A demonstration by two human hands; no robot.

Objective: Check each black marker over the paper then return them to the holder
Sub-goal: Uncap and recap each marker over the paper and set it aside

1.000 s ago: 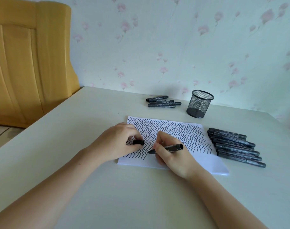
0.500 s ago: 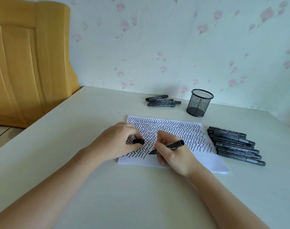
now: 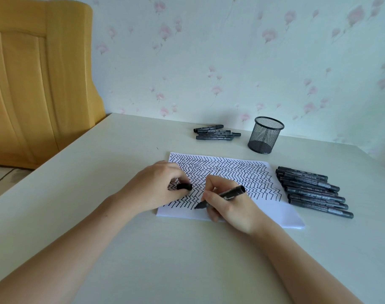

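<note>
A white paper (image 3: 283, 213) covered with black zigzag strokes lies in the middle of the table. My right hand (image 3: 231, 211) grips an uncapped black marker (image 3: 229, 195), its tip touching the paper's lower rows. My left hand (image 3: 152, 189) rests on the paper's left part and pinches the marker's black cap (image 3: 184, 186). A black mesh holder (image 3: 265, 134) stands behind the paper. Several capped black markers (image 3: 314, 190) lie in a row right of the paper. A smaller group of markers (image 3: 215, 132) lies left of the holder.
The pale table (image 3: 77, 194) meets a flowered wall (image 3: 231, 62) at the back. A yellow wooden headboard or chair back (image 3: 33, 84) stands beyond the table's left edge.
The marker's tip has shifted slightly along the lower rows of strokes. My left hand has kept still with the cap.
</note>
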